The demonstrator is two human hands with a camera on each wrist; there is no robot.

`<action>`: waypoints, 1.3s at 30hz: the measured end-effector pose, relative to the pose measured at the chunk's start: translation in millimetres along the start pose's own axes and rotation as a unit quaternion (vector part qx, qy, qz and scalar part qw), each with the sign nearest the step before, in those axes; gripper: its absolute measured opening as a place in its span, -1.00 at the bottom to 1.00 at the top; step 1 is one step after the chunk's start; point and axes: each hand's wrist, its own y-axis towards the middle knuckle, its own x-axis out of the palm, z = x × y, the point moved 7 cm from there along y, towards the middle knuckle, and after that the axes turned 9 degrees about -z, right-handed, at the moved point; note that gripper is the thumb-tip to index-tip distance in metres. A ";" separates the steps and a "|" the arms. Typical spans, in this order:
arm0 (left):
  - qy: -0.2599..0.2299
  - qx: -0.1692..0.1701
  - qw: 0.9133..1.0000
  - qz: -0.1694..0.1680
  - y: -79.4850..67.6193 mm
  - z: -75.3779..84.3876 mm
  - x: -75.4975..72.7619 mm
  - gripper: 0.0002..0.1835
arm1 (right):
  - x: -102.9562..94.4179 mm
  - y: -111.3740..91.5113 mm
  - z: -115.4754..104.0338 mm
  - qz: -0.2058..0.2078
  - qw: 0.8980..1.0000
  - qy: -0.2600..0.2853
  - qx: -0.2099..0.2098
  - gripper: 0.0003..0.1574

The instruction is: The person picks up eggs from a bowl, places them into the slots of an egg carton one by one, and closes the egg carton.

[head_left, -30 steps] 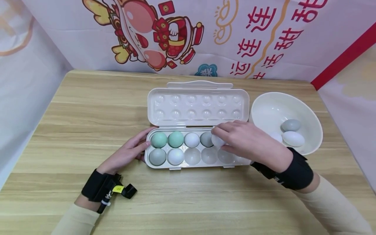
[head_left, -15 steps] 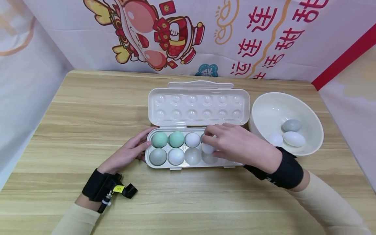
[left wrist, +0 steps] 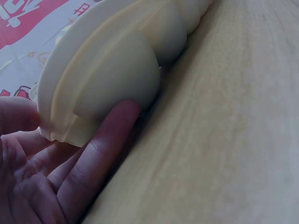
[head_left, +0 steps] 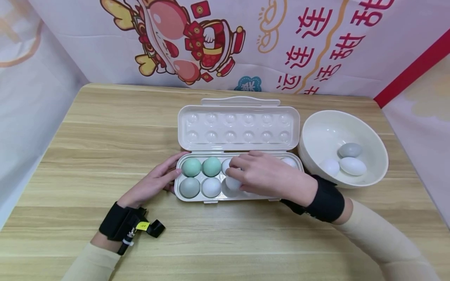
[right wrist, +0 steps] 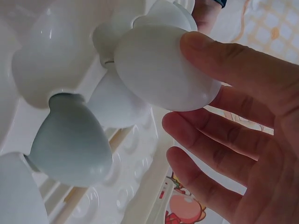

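A white plastic egg box (head_left: 180,197) lies on the table with its lid (head_left: 239,128) folded back. My left hand (head_left: 154,180) grips the box's left end, thumb at the rim and fingers against the underside of the cups, as the left wrist view shows. Between the thumb and fingers of my right hand (head_left: 270,175) is a white egg (right wrist: 154,67), held over the front row. Two green eggs (head_left: 191,167) sit at the left of the back row. A grey-green egg (head_left: 190,187) and a white egg (head_left: 211,187) fill the front-left cups. My right hand hides much of the box's right half.
A cream bowl (head_left: 316,123) stands right of the box, close to it, with a grey egg (head_left: 350,150) and two white eggs (head_left: 353,166) inside. Behind the wooden table (head_left: 116,117) hangs a printed cloth (head_left: 225,47).
My right hand has moved left along the box with the white egg, from the back row's right part to over the front row's third cup. My left hand has stayed in place.
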 end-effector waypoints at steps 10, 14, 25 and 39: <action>0.000 0.004 1.000 -0.001 0.1 -1.0 -0.4 -0.45 | 9.4 9.6 -7.3 -0.007 0.999 -0.042 -0.022 -0.75; 0.001 0.003 1.000 -0.002 0.3 -0.6 -0.2 -0.45 | 12.2 12.3 -10.8 0.017 0.998 -0.059 -0.032 -0.86; 0.003 0.002 1.000 -0.002 0.1 1.8 0.7 -0.44 | 19.8 13.3 -16.7 0.041 0.995 -0.089 -0.032 -0.86; 0.007 -0.002 1.000 -0.003 0.5 1.9 0.2 -0.44 | 10.2 6.3 -12.3 0.019 0.998 -0.062 -0.018 -0.91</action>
